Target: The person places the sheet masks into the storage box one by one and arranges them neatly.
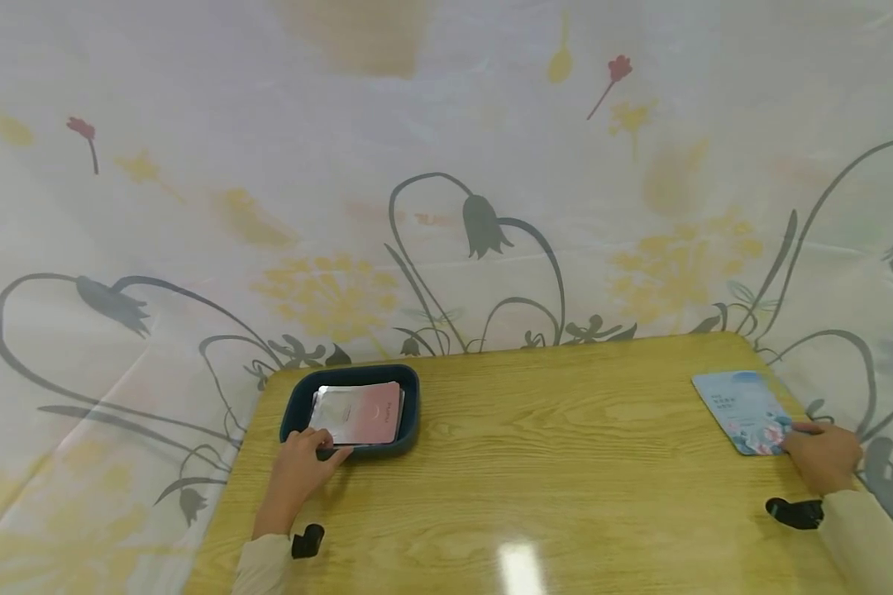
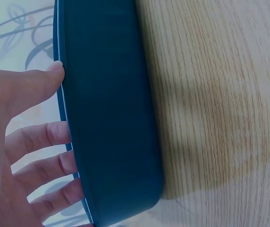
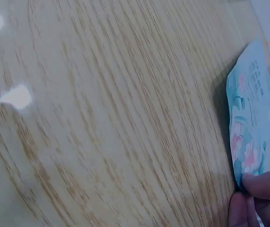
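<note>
A dark blue tray (image 1: 414, 413) stands on the left of the table, holding a small stack of flat packets; the top one is a silver and pink packet (image 1: 378, 416). My left hand (image 1: 303, 467) holds the tray's near rim, thumb at the edge and fingers hooked inside it. In the left wrist view the fingertips vanish behind the tray wall (image 2: 108, 104). Far to the right, my right hand (image 1: 826, 454) pinches the near right corner of a light blue flowered packet (image 1: 740, 409) between thumb and fingers. The right wrist view shows this packet (image 3: 253, 113) tilted on edge.
The yellow wood-grain table (image 1: 551, 430) spans between both hands, with a bright reflection near its front. A white flower-printed cloth (image 1: 327, 207) hangs behind and beside the table. Each wrist carries a black strap-like piece (image 1: 795, 513).
</note>
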Demonstrator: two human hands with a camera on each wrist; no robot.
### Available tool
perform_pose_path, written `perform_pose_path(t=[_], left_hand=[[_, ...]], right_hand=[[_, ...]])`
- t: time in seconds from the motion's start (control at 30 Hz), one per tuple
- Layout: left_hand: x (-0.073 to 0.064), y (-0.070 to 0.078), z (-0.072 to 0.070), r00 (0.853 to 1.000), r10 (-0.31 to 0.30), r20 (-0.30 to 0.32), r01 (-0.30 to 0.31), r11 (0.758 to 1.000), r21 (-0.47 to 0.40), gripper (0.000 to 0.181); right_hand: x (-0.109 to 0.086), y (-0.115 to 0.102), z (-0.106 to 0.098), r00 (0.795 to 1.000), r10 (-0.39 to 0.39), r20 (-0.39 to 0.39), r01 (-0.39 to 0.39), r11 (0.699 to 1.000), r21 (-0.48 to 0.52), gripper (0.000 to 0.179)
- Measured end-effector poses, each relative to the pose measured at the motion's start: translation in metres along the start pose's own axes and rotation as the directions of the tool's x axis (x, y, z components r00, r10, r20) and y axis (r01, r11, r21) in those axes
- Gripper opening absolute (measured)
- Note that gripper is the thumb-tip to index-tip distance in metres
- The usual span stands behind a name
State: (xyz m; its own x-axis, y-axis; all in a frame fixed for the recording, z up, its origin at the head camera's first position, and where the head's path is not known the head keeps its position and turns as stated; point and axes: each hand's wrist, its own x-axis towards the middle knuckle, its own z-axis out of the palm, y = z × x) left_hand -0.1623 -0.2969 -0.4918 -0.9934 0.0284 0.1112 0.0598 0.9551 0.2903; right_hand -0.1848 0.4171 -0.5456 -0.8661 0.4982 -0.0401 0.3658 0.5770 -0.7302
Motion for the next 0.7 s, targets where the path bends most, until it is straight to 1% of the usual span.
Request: perform_pose_path(t=[0.1, 0.17, 0.2, 0.27, 0.43, 0.57, 0.7], left_hand=[[0.0, 0.0, 0.002, 1.0, 0.013, -0.007, -0.013, 1.0, 0.003, 0.034], [0.001, 0.0, 0.003, 1.0, 0.019, -0.014, -0.019, 1.0, 0.004, 0.034], [0.001, -0.001, 0.004, 1.0, 0.02, -0.017, -0.02, 1.0, 0.003, 0.034], [0.001, -0.001, 0.006, 1.0, 0.015, -0.022, -0.016, 1.0, -0.005, 0.034], [0.0, -0.003, 0.009, 0.999, 0.015, -0.033, -0.016, 1.0, -0.007, 0.034], [0.0, -0.003, 0.009, 0.999, 0.02, -0.043, -0.02, 1.0, -0.013, 0.033], [0.0, -0.002, 0.009, 0.999, 0.019, -0.042, -0.02, 1.0, -0.013, 0.033]], right_hand=[[-0.002, -0.004, 0.003, 1.0, -0.001, -0.019, 0.001, 1.0, 0.001, 0.034], [-0.003, -0.008, 0.006, 0.999, -0.019, -0.03, 0.019, 1.0, 0.006, 0.034], [-0.004, -0.011, 0.007, 0.999, -0.03, -0.038, 0.031, 0.999, 0.014, 0.037], [-0.004, -0.019, 0.011, 0.999, -0.035, -0.028, 0.036, 0.999, 0.025, 0.042], [-0.006, -0.035, 0.016, 1.0, 0.01, 0.006, -0.01, 0.998, 0.058, 0.047], [-0.009, -0.04, 0.019, 0.999, -0.013, 0.041, 0.007, 0.99, 0.143, 0.044], [-0.011, -0.043, 0.019, 0.992, -0.031, 0.126, -0.005, 0.962, 0.274, 0.039]])
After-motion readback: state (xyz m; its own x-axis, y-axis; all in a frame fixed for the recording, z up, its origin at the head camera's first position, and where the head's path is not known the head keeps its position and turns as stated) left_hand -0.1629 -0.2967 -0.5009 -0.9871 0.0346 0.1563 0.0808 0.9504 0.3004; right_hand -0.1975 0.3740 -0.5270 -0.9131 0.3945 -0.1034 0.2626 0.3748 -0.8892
